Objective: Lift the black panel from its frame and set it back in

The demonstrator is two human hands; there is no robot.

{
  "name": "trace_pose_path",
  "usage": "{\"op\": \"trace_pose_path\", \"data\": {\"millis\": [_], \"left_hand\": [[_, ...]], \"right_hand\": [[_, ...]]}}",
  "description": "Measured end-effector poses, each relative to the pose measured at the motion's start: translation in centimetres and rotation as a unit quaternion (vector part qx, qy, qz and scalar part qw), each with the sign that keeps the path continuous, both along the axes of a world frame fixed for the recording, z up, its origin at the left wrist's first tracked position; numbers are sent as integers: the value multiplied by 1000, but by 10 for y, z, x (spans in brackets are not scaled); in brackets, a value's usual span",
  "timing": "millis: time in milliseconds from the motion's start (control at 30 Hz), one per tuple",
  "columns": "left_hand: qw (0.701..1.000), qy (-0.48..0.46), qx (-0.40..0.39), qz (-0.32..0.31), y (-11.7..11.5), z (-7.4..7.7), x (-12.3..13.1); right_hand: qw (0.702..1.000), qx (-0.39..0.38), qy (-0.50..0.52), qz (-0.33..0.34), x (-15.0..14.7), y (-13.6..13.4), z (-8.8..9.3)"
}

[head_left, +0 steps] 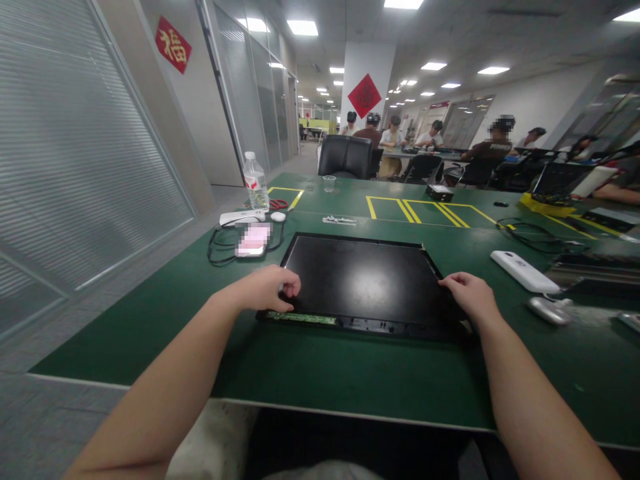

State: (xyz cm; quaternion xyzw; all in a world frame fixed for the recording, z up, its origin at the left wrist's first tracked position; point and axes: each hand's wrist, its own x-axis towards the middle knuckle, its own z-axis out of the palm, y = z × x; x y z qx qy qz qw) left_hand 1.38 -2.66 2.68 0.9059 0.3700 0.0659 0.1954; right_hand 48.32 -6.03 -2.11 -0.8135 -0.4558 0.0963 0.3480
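Gold character 福 on a red diamond-shaped sign [173, 45], mounted on the pale wall [200, 120] at left. A second red sign [365, 95], on the pillar [370, 57], bears an indistinct dark character.

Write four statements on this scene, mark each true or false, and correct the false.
1. The flat black rectangular screen panel lies on the green tabletop. True.
2. The right hand is at the panel's left edge. False: the right hand is at its right edge.
3. The narrow green circuit board shows along the panel's far edge. False: the board shows along the near edge.
4. The clear plastic bottle with a white cap stands upright. True.
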Motion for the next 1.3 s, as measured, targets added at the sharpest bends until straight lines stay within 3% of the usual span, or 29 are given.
{"op": "trace_pose_path", "data": {"millis": [367,1300], "left_hand": [[995,89,41,36,-8,6,5],[995,82,38,33,-8,4,6]], "right_hand": [[999,-36,7,-7,-3,-1,6],[1000,-20,-7,6,6,3,-5]]}}
